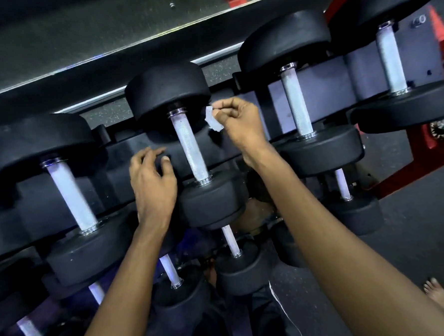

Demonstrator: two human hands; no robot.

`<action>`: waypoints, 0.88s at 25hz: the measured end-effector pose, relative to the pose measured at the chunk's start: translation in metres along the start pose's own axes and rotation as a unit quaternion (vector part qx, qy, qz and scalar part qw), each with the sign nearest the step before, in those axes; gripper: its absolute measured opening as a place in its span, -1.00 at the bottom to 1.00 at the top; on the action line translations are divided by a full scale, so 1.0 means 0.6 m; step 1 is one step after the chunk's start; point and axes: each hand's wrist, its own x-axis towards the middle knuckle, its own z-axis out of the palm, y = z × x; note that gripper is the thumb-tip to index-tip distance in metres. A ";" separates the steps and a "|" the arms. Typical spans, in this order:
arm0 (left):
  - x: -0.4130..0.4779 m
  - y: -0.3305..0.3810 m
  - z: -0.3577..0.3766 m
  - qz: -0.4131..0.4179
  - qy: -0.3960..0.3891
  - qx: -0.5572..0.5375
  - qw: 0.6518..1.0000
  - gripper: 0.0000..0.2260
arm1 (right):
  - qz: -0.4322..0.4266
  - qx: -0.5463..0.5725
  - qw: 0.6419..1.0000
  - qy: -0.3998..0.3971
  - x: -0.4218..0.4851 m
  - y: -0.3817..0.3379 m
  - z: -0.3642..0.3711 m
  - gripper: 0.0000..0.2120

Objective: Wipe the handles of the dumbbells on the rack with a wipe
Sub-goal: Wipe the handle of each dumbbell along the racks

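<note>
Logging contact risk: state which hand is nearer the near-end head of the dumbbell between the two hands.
Left. The left hand grips the rack just left of the near-end head; the right hand is up by the far head, pinching the wipe.

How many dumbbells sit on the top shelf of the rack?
4 dumbbells: far left; middle, between left hand and right hand pinching the wipe; next right; far right. More may lie outside the frame.
</note>
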 end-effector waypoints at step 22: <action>0.014 0.193 0.244 0.100 -0.258 0.262 0.924 -0.15 | -0.216 -0.528 0.817 -0.087 0.045 -0.050 -0.284 -0.91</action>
